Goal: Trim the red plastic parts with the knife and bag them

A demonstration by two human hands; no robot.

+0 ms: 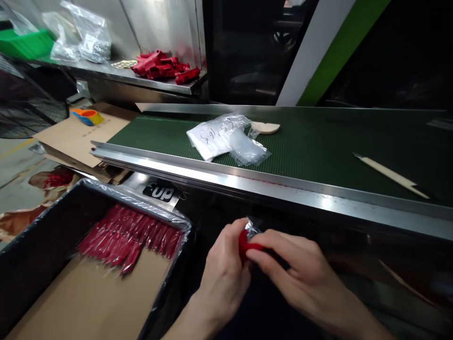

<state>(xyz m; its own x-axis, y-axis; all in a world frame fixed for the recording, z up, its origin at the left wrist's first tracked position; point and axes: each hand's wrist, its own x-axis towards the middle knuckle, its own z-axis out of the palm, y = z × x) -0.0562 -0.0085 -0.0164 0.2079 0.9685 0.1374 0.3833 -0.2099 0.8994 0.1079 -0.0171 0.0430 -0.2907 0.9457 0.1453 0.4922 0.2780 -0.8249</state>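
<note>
Below the conveyor's metal edge, my left hand (226, 264) is wrapped round a red part (244, 243), with a bit of clear plastic (252, 227) showing above it. My right hand (293, 259) pinches the same red part from the right with thumb and forefinger. Most of the part is hidden by my fingers. To the left, a dark bin (189, 236) holds several red parts (130, 233) in clear wrapping, laid in rows on cardboard.
The green conveyor (311, 151) carries plastic bags (226, 137), a pale half-round piece (265, 127) and a knife-like tool (389, 174). A metal shelf (123, 76) holds red parts (163, 66). Orange-and-blue tape (88, 116) lies on cardboard (78, 141).
</note>
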